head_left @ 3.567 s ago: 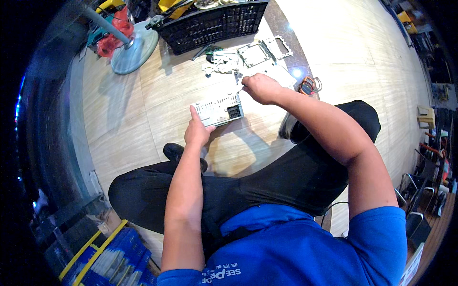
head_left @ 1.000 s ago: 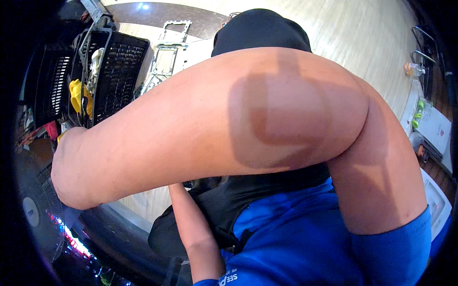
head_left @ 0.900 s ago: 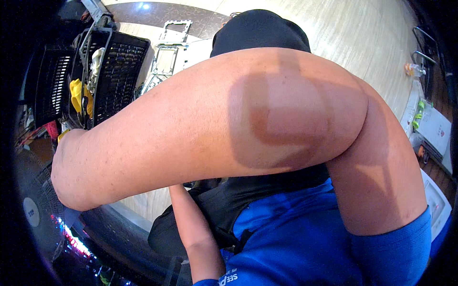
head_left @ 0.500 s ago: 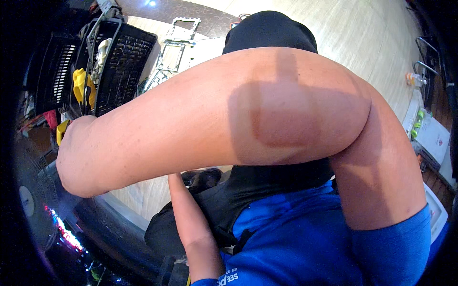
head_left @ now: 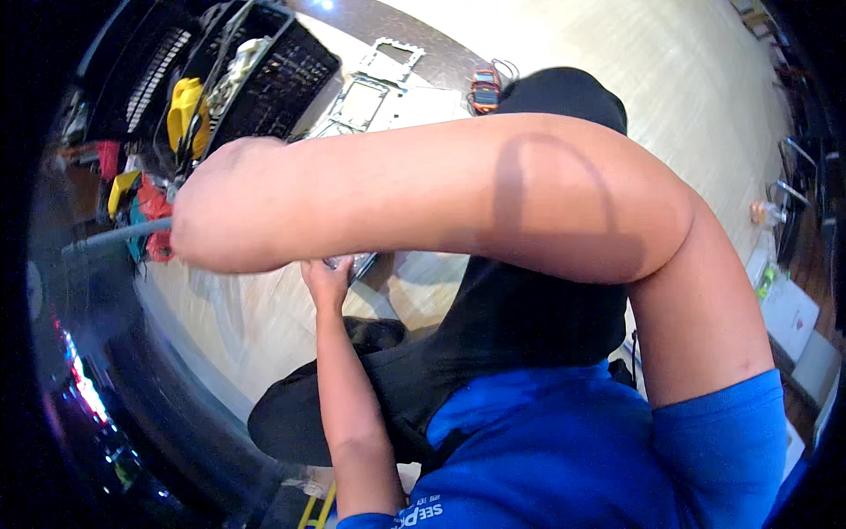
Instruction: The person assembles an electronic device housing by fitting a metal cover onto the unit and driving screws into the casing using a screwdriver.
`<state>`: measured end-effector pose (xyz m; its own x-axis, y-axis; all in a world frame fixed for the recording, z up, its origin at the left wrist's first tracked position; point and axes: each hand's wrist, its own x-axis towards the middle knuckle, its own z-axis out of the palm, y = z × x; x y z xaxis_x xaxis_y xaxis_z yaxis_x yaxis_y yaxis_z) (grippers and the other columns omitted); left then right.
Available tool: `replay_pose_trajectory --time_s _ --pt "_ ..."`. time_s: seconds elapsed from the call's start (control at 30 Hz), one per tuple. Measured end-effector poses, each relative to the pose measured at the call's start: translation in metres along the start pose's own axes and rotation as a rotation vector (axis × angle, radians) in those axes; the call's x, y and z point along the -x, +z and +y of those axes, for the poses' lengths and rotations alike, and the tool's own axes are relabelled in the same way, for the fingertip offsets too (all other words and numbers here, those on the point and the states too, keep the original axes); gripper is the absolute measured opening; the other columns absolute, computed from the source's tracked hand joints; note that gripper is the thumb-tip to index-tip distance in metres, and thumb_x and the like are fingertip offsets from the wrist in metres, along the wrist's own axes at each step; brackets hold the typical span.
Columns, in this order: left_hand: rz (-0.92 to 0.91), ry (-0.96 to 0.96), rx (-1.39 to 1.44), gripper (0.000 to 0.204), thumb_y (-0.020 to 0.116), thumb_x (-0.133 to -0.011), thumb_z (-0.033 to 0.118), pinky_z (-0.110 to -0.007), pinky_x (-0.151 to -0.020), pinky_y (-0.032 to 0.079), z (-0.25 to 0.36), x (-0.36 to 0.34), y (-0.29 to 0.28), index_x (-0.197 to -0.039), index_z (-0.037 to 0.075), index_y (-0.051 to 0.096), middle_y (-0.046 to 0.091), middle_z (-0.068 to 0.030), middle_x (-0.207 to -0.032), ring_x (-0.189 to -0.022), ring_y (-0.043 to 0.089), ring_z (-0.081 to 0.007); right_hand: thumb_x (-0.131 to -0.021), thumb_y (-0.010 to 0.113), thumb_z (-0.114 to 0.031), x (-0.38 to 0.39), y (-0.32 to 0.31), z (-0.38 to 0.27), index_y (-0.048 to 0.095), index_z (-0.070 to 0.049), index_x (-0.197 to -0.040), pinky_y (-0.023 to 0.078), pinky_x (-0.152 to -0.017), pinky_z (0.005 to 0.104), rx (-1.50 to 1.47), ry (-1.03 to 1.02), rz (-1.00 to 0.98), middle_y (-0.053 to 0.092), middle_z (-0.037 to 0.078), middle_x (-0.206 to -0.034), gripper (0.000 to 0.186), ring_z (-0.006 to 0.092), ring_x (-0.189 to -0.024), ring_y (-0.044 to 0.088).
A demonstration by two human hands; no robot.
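My right forearm crosses close in front of the view, from the blue sleeve at right to the left side. At its end my right hand (head_left: 220, 207) looks closed, blurred, its fingers turned away. A thin grey rod (head_left: 123, 234) sticks out leftward beside this fist; I cannot tell whether the fist grips it. Below the forearm, my left hand (head_left: 326, 282) holds a flat piece with a silvery edge (head_left: 363, 265), low above the floor. Most of that piece is hidden behind the right forearm.
At upper left stands a black slatted crate (head_left: 295, 75) beside a yellow plastic tool (head_left: 186, 110) and red items (head_left: 157, 201). Thin rectangular frames (head_left: 388, 60) lie on the floor near an orange handheld meter (head_left: 485, 95). A bottle (head_left: 768, 213) stands at far right.
My right fist has moved up and right in the picture, and the grey rod now shows beside it. My left hand and its flat piece have come into sight. The surroundings have shifted rightward.
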<state>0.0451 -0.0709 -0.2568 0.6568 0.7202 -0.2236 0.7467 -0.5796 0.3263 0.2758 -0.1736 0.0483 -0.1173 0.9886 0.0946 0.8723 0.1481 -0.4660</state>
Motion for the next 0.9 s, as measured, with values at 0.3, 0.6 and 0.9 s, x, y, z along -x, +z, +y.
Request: replay_pose_trajectory --time_s 0.3,0.6,0.9 --pt "-0.034 -0.142 -0.014 0.088 0.085 -0.067 0.030 -0.046 -0.110 0.033 0.005 0.003 -0.007 -0.140 0.006 0.044 0.036 -0.0311 -0.143 -0.133 0.035 -0.0436 -0.075 0.061 -0.005 -0.012 0.025 0.013 0.070 0.000 -0.085 0.057 -0.073 0.0415 0.165 -0.029 0.049 0.070 0.018 -0.085 0.014 0.0327 -0.085 0.070" --pt "-0.011 0.041 -0.100 0.075 0.078 -0.076 0.022 -0.062 -0.109 0.025 0.049 0.010 -0.023 -0.142 0.017 0.043 0.033 -0.0194 -0.150 -0.140 0.027 -0.0414 -0.081 0.065 -0.013 -0.016 0.030 0.018 0.066 -0.001 -0.090 0.055 -0.074 0.0445 0.245 0.049 0.019 0.068 0.019 -0.080 0.015 0.0343 -0.084 0.068" --pt "-0.181 0.073 -0.098 0.070 0.073 -0.082 0.022 -0.061 -0.111 0.023 0.061 0.013 -0.029 -0.145 0.018 0.041 0.029 -0.0179 -0.153 -0.142 0.025 -0.0402 -0.083 0.058 -0.008 -0.023 0.048 0.026 0.065 0.000 -0.088 0.054 -0.076 0.0451 0.263 0.073 -0.069 0.068 0.019 -0.083 0.011 0.0355 -0.084 0.068"
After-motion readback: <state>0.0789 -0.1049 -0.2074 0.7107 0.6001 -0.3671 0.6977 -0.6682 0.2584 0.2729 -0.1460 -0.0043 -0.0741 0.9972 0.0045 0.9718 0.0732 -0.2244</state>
